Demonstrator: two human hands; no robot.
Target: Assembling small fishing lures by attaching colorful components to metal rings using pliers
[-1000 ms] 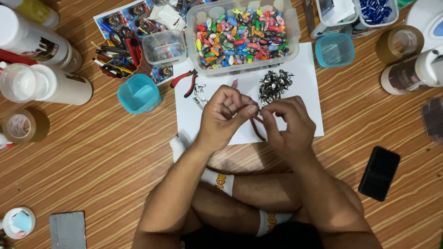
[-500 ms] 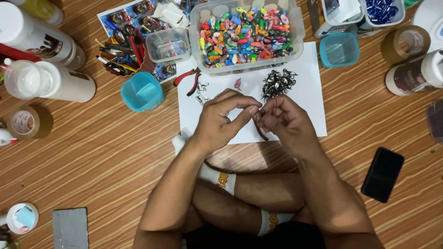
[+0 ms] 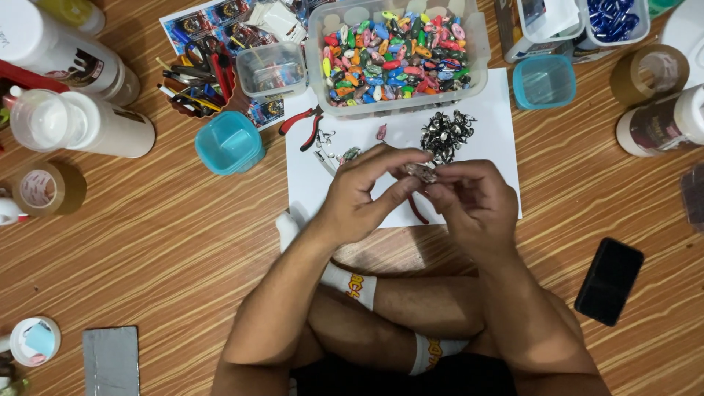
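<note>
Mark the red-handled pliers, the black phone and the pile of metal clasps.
red-handled pliers (image 3: 311, 126), head view, on the red handles.
black phone (image 3: 609, 281), head view, middle of its dark face.
pile of metal clasps (image 3: 447, 134), head view, centre of the heap.

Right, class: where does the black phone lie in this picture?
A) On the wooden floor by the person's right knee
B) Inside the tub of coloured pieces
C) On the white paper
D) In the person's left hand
A: the phone lies flat on the bare wooden floor beside the right knee, apart from the paper and both hands.
</note>
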